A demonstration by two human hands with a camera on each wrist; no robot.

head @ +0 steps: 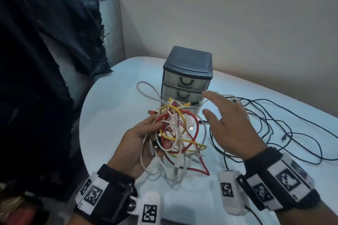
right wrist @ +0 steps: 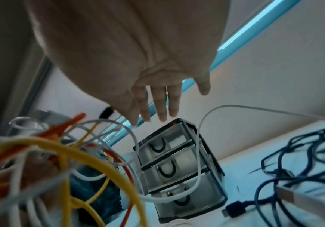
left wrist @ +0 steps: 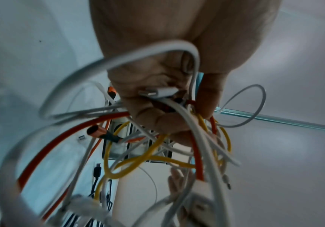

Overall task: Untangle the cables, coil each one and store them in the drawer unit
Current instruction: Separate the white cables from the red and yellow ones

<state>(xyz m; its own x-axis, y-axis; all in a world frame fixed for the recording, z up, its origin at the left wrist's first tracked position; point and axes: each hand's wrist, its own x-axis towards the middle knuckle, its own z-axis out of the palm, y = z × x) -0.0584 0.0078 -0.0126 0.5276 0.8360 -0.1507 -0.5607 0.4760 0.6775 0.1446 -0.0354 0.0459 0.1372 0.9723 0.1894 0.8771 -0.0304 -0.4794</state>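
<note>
My left hand [head: 146,133] grips a tangled bundle of white, yellow and red cables [head: 175,129] above the white table [head: 113,107]; its loose ends hang down to the table top. The left wrist view shows the fingers [left wrist: 157,107] curled round the cable bundle [left wrist: 157,153]. My right hand [head: 225,124] hovers open to the right of the bundle, fingers spread and holding nothing [right wrist: 157,104]. Behind both hands stands the dark grey drawer unit [head: 188,76] with three translucent drawers, all closed [right wrist: 177,169].
Dark thin cables [head: 283,129] lie loose across the table to the right, with a black plug [right wrist: 235,208] near the drawer unit. A dark cloth [head: 45,60] hangs at the left over a metal box [head: 111,23]. A beige wall runs behind the table.
</note>
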